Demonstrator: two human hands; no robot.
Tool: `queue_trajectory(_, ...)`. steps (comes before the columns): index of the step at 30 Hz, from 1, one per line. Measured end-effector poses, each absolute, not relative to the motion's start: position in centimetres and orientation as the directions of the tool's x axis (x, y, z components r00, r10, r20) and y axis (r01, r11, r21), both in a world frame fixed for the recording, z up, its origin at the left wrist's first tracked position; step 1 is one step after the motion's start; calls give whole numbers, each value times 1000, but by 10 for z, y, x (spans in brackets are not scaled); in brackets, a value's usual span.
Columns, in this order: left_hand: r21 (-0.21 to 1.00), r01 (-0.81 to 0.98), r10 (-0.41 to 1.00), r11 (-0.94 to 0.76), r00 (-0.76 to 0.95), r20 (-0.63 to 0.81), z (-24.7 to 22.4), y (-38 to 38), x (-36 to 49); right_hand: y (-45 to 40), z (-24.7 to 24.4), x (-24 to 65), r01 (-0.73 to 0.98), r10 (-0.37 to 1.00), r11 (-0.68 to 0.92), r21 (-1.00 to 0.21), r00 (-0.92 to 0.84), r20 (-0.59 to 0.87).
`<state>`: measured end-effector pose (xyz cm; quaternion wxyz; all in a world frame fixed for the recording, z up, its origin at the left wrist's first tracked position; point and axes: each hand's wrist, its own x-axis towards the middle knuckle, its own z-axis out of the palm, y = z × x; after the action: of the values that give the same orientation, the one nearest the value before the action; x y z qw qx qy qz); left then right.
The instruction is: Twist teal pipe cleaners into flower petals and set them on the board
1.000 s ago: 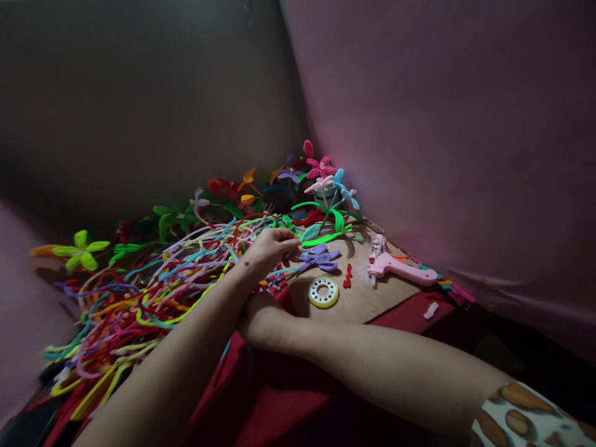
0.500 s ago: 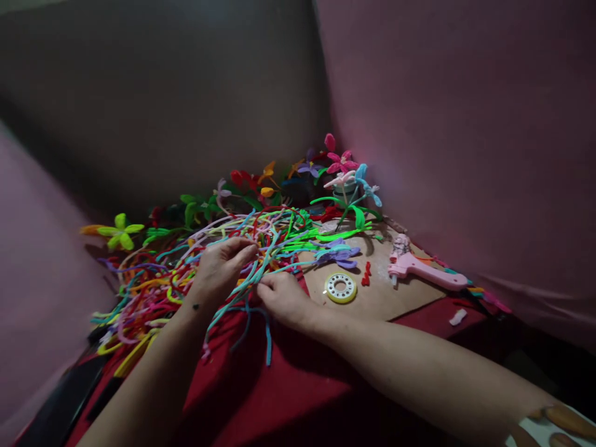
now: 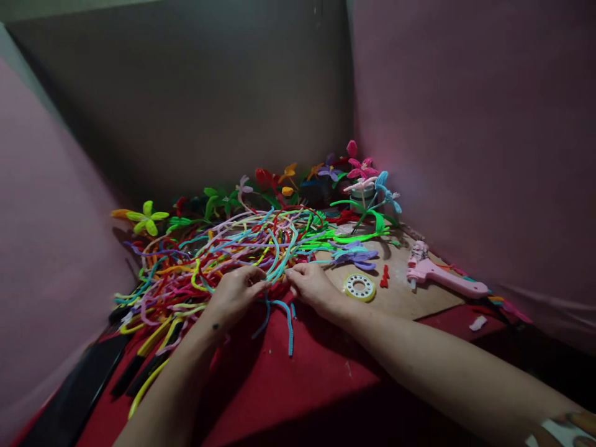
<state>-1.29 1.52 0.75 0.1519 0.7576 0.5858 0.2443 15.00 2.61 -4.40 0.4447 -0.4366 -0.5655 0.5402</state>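
Observation:
At the near edge of a large tangle of coloured pipe cleaners [image 3: 223,239], my left hand [image 3: 237,292] pinches the lower part of a light-blue bunch [image 3: 284,254]. Its fingertips are close to those of my right hand [image 3: 311,285], which is closed at the bunch's right side. What the right fingertips hold is too small to make out. The light-blue stems rise and curve away above both hands. Below them, loose blue ends [image 3: 289,329] lie on the red cloth [image 3: 307,379].
A cardboard sheet [image 3: 400,298] on the right bears a tape roll [image 3: 360,287], a small red piece [image 3: 384,276] and a pink glue gun [image 3: 442,276]. Pipe-cleaner flowers [image 3: 148,218] line the back. A black flat object [image 3: 79,391] lies at the left.
The view has shifted, so the scene sits further right. Both hands have moved closer together and nearer the front. The long light-blue ends that hung toward the lower left no longer show there.

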Motion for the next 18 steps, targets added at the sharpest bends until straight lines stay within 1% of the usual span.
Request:
queue_trajectory(3,363,892,962,-269,229,150,2,18,-14,26,-43,150,-6,976,19,-1000,-217,20)
queue_trajectory(5,300,914,959,-274,236,157,0,19,-13,24,-41,150,-29,974,-23,-999,-225,-16)
queue_trajectory(8,251,918,947,-306,265,184,-1,18,-10,22,-38,149,-76,955,-98,-992,-287,-73)
queue_trajectory(10,233,910,933,-343,302,194,-3,16,-8,23,-38,148,-110,939,-127,-986,-334,-84)
queue_trajectory(14,181,885,894,-428,387,224,-7,15,-5,26,-42,145,-151,932,-198,-969,-336,-138)
queue_trajectory(16,129,895,891,-427,393,226,-10,16,-6,25,-43,144,-162,930,-224,-961,-332,-160)
queue_trajectory(18,48,925,906,-377,358,226,-12,20,-9,22,-42,144,-187,933,-218,-958,-327,-149)
